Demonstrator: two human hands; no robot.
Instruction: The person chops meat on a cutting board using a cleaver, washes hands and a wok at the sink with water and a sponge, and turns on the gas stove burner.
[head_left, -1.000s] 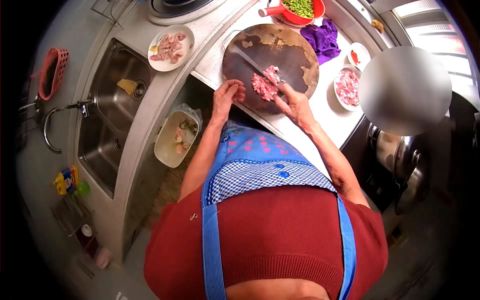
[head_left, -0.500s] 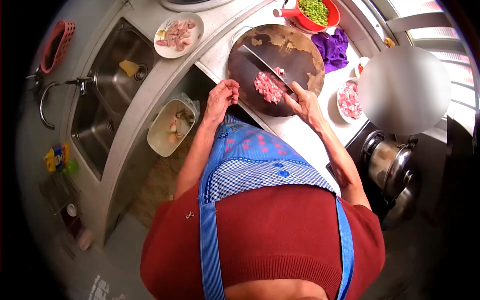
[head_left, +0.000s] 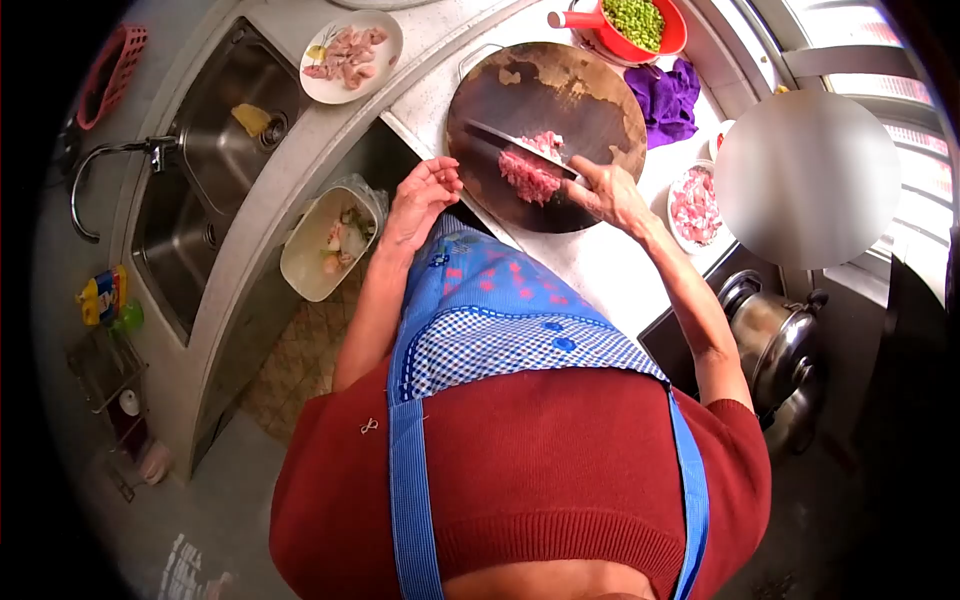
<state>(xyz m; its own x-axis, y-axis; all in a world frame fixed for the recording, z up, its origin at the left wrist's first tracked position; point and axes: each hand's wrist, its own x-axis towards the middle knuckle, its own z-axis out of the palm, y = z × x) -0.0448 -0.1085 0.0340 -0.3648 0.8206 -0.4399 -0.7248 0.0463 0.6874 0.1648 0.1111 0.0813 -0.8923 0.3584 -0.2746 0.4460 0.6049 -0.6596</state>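
My right hand (head_left: 610,197) is wrapped round the handle of a cleaver (head_left: 515,145). Its blade slants up and left over a pile of chopped pink meat (head_left: 530,175). The meat lies on a round, dark wooden chopping board (head_left: 600,90) with worn, pale patches. Off the board's left edge, my left hand (head_left: 424,195) hangs in the air with loosely curled fingers slightly apart, nothing visible in them.
A plate of raw meat strips (head_left: 352,58) stands at the upper left, near the sink (head_left: 205,140). Behind the board are a red strainer of green pieces (head_left: 640,45) and a purple cloth (head_left: 672,100). A bowl of meat (head_left: 695,205), a steel pot (head_left: 765,330) and a waste bin (head_left: 325,245) flank me.
The cleaver blade has shifted slightly down and left and now crosses the meat pile, which looks more spread. My left hand stays beside the board. The whole view has shifted a little.
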